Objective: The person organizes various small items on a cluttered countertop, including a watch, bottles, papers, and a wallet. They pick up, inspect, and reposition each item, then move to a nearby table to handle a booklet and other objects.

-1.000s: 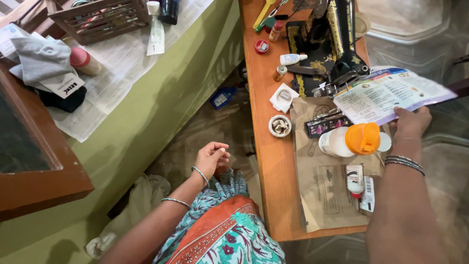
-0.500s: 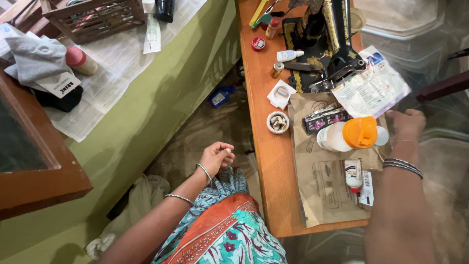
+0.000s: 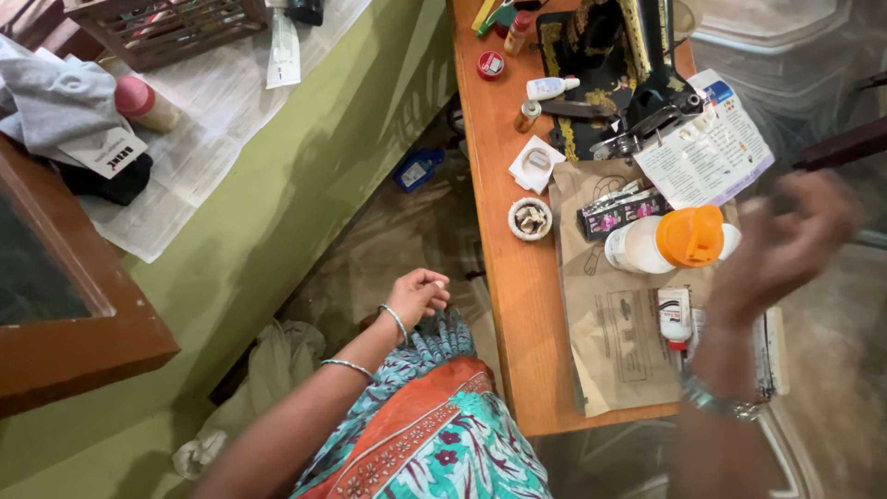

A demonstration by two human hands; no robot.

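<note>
The left hand (image 3: 420,294) rests low at the near centre, fingers curled loosely into a soft fist, its forearm running down to the near left with thin bangles at the wrist. The right hand (image 3: 790,245) is raised at the right, blurred, fingers spread, holding nothing.

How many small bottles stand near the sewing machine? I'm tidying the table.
3: a white dropper bottle beside the machine's base, a small brown bottle just below it, and a red-capped one at the table's far end. Others may be hidden.
</note>
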